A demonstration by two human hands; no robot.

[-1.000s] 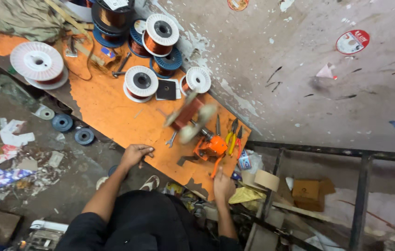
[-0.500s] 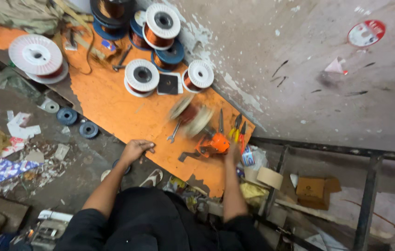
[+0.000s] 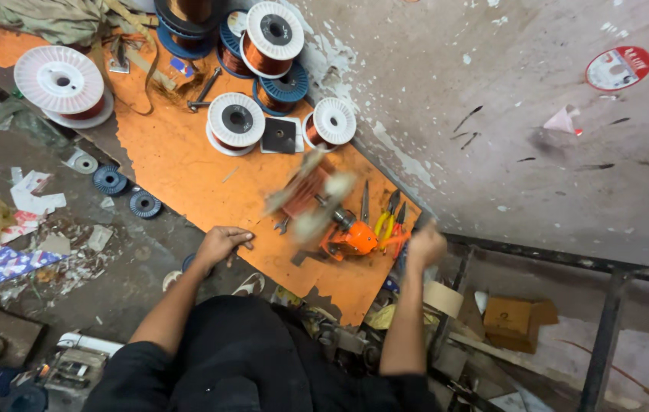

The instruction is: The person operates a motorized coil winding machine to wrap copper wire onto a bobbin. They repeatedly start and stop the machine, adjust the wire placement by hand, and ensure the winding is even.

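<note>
I sit at an orange board (image 3: 187, 164) that carries a small orange hand-cranked winding machine (image 3: 351, 238). Its winding former (image 3: 311, 200) is a spinning blur just left of the orange body. My right hand (image 3: 425, 246) is closed in a fist on the dark crank handle at the machine's right end. At the board's near edge my left hand (image 3: 221, 243) rests on the surface with its fingers loosely spread and holds nothing.
Spools of copper wire (image 3: 237, 120) stand at the back of the board, and pliers (image 3: 387, 221) lie beside the machine. Blue empty reels (image 3: 109, 181) and paper scraps lie on the floor to the left. At the right are a cardboard box (image 3: 511, 320), a tape roll (image 3: 440, 299) and a dark metal frame (image 3: 607, 328).
My right hand has swung up and to the right with the crank, and the former keeps spinning. The left hand stays on the board edge.
</note>
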